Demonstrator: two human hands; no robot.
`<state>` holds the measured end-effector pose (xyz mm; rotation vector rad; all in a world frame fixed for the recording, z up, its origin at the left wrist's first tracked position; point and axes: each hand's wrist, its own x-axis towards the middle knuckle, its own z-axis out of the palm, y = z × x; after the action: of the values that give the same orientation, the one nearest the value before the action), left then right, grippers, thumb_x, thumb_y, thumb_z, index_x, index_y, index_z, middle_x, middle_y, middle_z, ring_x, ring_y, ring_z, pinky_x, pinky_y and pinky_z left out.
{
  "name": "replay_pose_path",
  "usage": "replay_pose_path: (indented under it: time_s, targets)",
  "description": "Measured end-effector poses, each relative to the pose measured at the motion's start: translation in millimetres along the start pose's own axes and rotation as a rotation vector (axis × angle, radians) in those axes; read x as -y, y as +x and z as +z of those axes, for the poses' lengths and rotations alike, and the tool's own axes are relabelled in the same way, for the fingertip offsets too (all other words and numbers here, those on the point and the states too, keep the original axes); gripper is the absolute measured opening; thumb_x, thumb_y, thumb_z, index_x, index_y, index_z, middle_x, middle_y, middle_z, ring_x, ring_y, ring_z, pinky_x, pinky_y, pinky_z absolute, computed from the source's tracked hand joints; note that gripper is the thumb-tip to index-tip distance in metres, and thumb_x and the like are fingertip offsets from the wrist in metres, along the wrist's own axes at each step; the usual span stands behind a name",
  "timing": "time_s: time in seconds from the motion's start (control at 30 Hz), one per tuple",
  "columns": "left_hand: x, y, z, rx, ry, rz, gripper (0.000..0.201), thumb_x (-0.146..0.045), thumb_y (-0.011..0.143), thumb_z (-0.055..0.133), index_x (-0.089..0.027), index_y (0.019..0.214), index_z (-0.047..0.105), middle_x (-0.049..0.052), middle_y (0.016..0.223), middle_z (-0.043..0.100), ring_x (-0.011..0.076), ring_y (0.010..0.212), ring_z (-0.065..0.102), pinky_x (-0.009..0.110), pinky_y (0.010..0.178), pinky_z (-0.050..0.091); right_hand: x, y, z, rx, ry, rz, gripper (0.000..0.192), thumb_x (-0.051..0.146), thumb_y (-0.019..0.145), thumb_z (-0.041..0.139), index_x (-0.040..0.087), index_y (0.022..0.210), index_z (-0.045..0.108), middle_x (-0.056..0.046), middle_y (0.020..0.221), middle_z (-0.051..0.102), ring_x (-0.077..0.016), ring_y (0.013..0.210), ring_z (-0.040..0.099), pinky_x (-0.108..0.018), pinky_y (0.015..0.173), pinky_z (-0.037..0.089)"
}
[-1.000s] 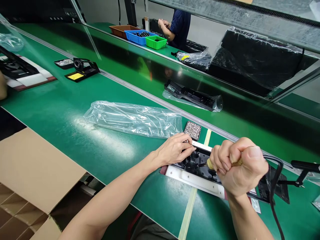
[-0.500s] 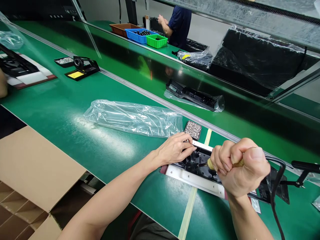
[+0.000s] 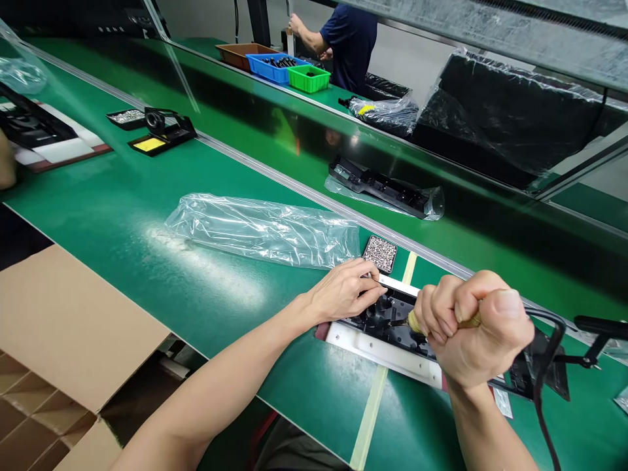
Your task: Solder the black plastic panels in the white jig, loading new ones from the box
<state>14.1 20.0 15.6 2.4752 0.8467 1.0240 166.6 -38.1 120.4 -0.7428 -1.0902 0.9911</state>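
My right hand [image 3: 481, 330] is wrapped in a fist around the yellow handle of a soldering iron [image 3: 415, 322], its tip pointing down to the left into a long black plastic housing [image 3: 400, 335]. The housing lies in a white fixture [image 3: 383, 353] on the green bench. At the housing's far left edge, my left hand [image 3: 346, 291] is closed, with thumb and index finger on the rim; a small thing between them could be hidden. Just beyond these fingers stands a small tray of tiny metal pieces [image 3: 380, 254].
A clear plastic bag [image 3: 265, 229] lies left of the tray. A black cord [image 3: 542, 366] hangs beside my right wrist. Behind the metal rail rests another black housing [image 3: 377, 186] on plastic. A soldering iron stand [image 3: 164, 131] is far left; a co-worker [image 3: 350, 46] stands beyond coloured bins [image 3: 309, 78].
My hands and the soldering iron look nearly unmoved. The co-worker in the background has stretched an arm out to the left. The view has shifted very slightly.
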Motion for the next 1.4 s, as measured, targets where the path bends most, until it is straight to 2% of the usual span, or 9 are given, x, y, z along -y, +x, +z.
replay_pose_path:
  time_s: [0.3,0.53,1.07,1.4]
  targets:
    - [-1.0,0.2,-1.1,0.008,0.009,-0.002,0.037,-0.03,0.107,0.053,-0.014,0.083,0.075,0.008,0.105,0.07,0.0188,0.09,0.064,0.036,0.085,0.054,-0.4,-0.4,-0.2,-0.024,0.019,0.017,0.043,0.039,0.09,0.061,0.02,0.056,0.043,0.006,0.042,0.034,-0.0063,0.032,0.025,-0.018,0.032,0.024]
    - [0.4,-0.9,-0.6,0.002,-0.01,0.001,0.035,-0.029,0.107,0.053,-0.014,0.084,0.075,0.008,0.105,0.069,0.0191,0.092,0.064,0.037,0.089,0.053,-0.9,-0.8,-0.9,-0.032,0.036,0.024,0.043,0.04,0.09,0.062,0.02,0.057,0.044,0.006,0.042,0.034,-0.0063,0.033,0.026,-0.018,0.032,0.023]
    - [0.4,-0.3,-0.6,-0.001,-0.014,0.002,0.036,-0.03,0.107,0.051,-0.014,0.085,0.075,0.008,0.105,0.069,0.0195,0.092,0.063,0.037,0.089,0.053,0.0,-0.4,-2.7,0.042,0.004,0.007,0.044,0.041,0.094,0.058,0.02,0.06,0.041,0.007,0.044,0.032,-0.0059,0.034,0.024,-0.017,0.033,0.025]
    - [0.6,-0.6,0.3,-0.001,-0.016,0.002,0.036,-0.029,0.107,0.052,-0.013,0.084,0.074,0.008,0.105,0.068,0.0195,0.093,0.064,0.037,0.089,0.052,-1.7,-1.9,-2.3,-0.025,0.046,0.023,0.041,0.038,0.09,0.061,0.02,0.057,0.044,0.006,0.042,0.033,-0.0064,0.033,0.025,-0.018,0.032,0.024]
